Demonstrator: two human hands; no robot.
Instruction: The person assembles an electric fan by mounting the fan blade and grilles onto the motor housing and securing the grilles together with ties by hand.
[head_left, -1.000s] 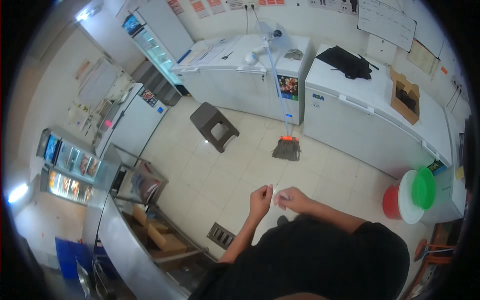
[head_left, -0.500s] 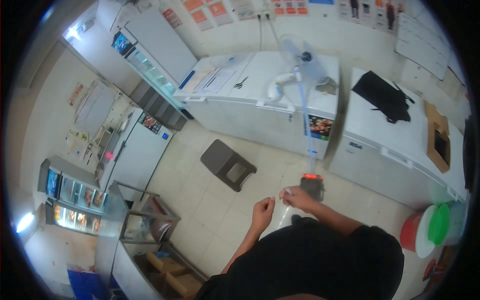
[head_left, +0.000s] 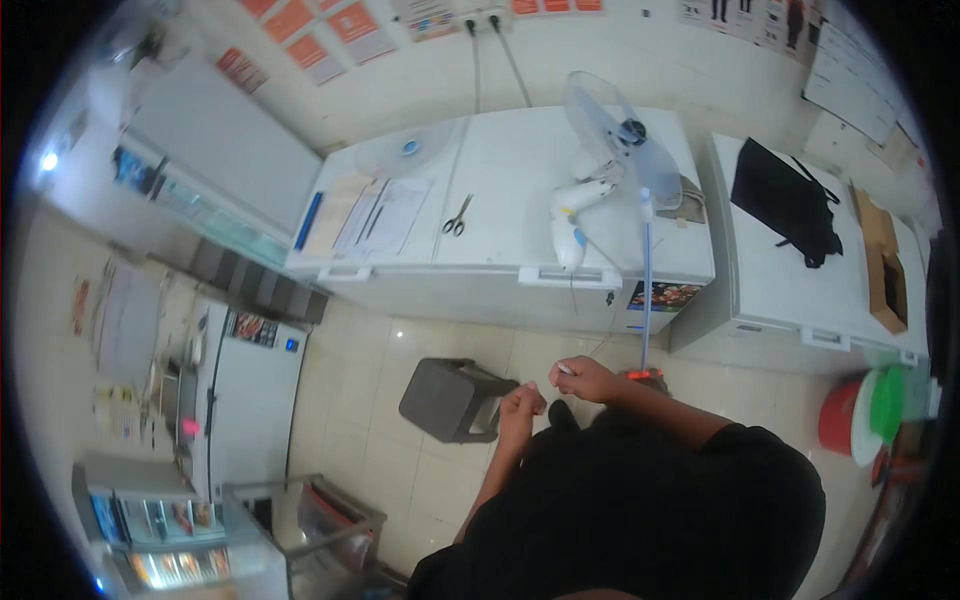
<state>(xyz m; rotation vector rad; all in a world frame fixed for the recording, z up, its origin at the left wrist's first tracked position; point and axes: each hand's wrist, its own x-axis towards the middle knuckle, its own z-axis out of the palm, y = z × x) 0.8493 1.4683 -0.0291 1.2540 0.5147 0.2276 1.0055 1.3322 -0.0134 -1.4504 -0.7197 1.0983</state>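
Observation:
My right hand (head_left: pixel 583 379) is held in front of my body, its fingers closed around a small whitish object (head_left: pixel 567 370) too small to identify. Close by on its left is my left hand (head_left: pixel 519 408), fingers curled in; whatever they may hold is hidden. A narrow gap parts the two hands. Below them and to the left, a dark grey plastic stool (head_left: pixel 437 400) stands on the tiled floor. Beyond my hands, a white fan (head_left: pixel 575 220) with clear blades (head_left: pixel 603 110) lies on a white chest freezer (head_left: pixel 510 180).
Scissors (head_left: pixel 457 216), papers (head_left: pixel 385 220) and a round translucent piece (head_left: pixel 380 152) lie on the freezer. A blue-handled mop or broom (head_left: pixel 646 290) stands against its front. Right, a second freezer (head_left: pixel 740 290) bears a black bag (head_left: pixel 785 205) and an open cardboard box (head_left: pixel 884 270). Basins (head_left: pixel 845 415) stand beyond.
The view has shifted and turned: the freezer with the fan looks nearer, and the stool now shows close beside my left hand. Both hands stay closed, held together at my front.

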